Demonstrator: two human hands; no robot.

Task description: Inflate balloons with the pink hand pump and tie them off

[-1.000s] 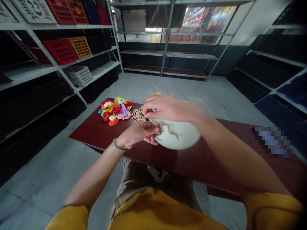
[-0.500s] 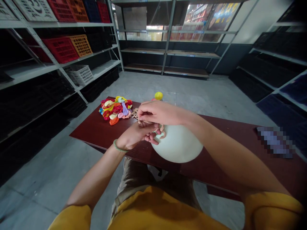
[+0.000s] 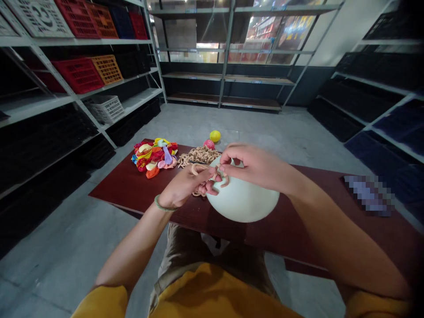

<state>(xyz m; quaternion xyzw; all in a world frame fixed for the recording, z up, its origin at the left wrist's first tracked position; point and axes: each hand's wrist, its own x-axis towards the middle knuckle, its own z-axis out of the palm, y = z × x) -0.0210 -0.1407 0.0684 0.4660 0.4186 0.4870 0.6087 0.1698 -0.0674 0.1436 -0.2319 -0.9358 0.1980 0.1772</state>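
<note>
A large inflated white balloon [image 3: 247, 201] rests against the front of the dark red table, its neck end toward my hands. My left hand [image 3: 200, 180] pinches a beige cord [image 3: 198, 168] at the balloon's neck, with a loop passing round the fingers. Fingers of my right hand [image 3: 241, 161] are closed together at the same spot, also on the cord. A short curled cord end [image 3: 225, 180] hangs over the balloon. Just behind my hands lies a heap of beige cord [image 3: 200, 155]. The balloon's neck itself is mostly hidden by my fingers.
A pile of colourful uninflated balloons [image 3: 155, 157] lies on the table [image 3: 115, 185] at left. Beyond the cord are a pink balloon [image 3: 209, 144] and a yellow balloon [image 3: 215, 136]. A pixelated flat item [image 3: 368, 195] lies at right. Shelves with crates [image 3: 74, 76] stand around.
My right hand has moved right and back from over my left hand, uncovering the cord heap and the pink balloon. My left hand stays at the balloon's neck.
</note>
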